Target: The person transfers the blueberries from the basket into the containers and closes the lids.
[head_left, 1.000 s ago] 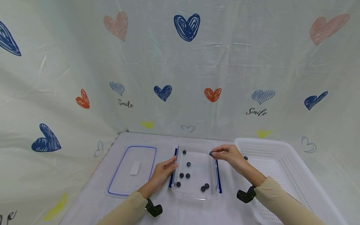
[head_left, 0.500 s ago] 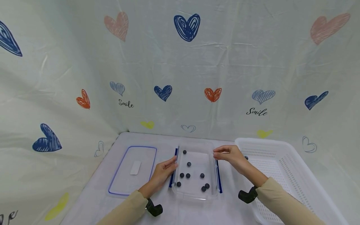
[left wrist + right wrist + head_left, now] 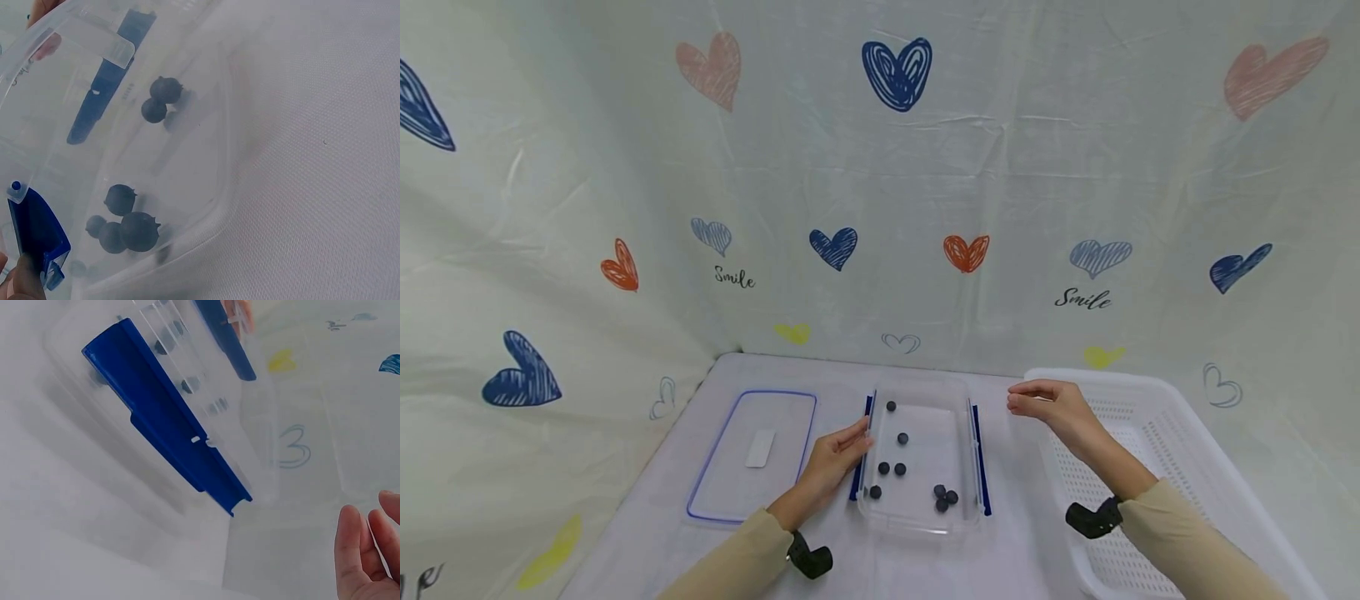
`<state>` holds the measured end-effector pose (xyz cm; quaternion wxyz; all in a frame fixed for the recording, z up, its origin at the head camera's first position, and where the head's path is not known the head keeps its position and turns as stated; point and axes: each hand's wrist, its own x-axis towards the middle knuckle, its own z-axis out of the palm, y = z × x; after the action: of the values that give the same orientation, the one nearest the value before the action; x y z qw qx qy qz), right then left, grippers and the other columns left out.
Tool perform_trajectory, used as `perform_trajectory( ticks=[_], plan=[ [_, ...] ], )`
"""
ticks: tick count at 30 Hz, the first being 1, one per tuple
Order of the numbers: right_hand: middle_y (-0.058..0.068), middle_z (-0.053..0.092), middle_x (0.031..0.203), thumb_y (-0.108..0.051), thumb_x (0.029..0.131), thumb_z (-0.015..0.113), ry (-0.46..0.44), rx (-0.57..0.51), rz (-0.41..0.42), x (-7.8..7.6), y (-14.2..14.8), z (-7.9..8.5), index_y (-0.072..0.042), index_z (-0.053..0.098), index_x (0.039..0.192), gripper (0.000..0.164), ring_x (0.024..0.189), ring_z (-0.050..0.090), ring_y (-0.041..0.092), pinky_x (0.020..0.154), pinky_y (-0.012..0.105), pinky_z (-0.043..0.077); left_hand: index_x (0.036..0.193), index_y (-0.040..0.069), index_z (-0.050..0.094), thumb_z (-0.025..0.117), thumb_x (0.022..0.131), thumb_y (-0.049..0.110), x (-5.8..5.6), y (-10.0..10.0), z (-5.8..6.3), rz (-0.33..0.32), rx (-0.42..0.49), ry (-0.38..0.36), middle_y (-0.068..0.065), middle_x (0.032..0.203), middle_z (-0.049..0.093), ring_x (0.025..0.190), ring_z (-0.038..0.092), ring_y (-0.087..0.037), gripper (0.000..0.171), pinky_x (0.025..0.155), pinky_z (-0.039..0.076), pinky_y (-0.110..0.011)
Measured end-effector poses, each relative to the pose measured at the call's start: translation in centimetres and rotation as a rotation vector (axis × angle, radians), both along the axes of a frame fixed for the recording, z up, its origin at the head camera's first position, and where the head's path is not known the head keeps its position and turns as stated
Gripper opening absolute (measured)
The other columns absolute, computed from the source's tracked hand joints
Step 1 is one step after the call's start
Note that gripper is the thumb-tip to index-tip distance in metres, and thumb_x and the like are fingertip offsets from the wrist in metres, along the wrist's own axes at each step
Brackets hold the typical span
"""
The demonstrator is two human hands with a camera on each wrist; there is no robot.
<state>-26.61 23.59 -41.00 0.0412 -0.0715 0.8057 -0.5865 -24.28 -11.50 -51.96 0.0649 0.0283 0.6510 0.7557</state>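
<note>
A clear plastic food container [image 3: 925,425] with blue side latches stands at mid-table in the head view. Several blueberries [image 3: 165,90] lie loose on its floor; their small crowns show in the left wrist view. My left hand [image 3: 832,461] holds the container's left side by the blue latch [image 3: 39,228]. To the right, my right hand [image 3: 1060,408] hangs in the air between the container and a white perforated basket [image 3: 1180,433]. Its fingers are loosely bent with nothing between them. The right forearm covers part of the basket.
A clear lid [image 3: 730,475] with a blue seal and a white label [image 3: 761,448] lies left of the container. The tabletop [image 3: 655,533] is covered in white cloth. Behind it hangs a white curtain [image 3: 880,167] printed with hearts.
My right hand let a blueberry drop into the container, then moved right toward the basket. That blueberry rolled forward against two others. My left hand stayed in place.
</note>
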Motion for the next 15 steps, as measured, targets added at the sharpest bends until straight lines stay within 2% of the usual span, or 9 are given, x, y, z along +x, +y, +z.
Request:
perform_trajectory(
  ticks=[6, 15],
  plan=[
    [0.017, 0.065, 0.103, -0.023, 0.085, 0.067, 0.024, 0.001, -0.031, 0.0, 1.9, 0.2, 0.009, 0.059, 0.111, 0.042, 0.093, 0.065, 0.025, 0.081, 0.026, 0.053, 0.134, 0.003, 0.045, 0.066, 0.085, 0.020, 0.2, 0.0, 0.1, -0.002, -0.004, 0.005, -0.015, 0.138, 0.040, 0.127, 0.037, -0.027, 0.055, 0.094, 0.042, -0.024],
    [0.015, 0.065, 0.101, -0.014, 0.087, 0.065, 0.027, -0.106, -0.057, -0.5, 4.3, -0.7, 0.020, 0.048, 0.118, 0.049, 0.085, 0.066, 0.017, 0.078, 0.026, 0.054, 0.134, 0.005, 0.045, 0.065, 0.086, 0.019, 0.2, 0.1, 0.3, 0.000, -0.012, -0.003, -0.014, 0.139, 0.039, 0.127, 0.037, -0.025, 0.054, 0.094, 0.041, -0.024]
  ],
)
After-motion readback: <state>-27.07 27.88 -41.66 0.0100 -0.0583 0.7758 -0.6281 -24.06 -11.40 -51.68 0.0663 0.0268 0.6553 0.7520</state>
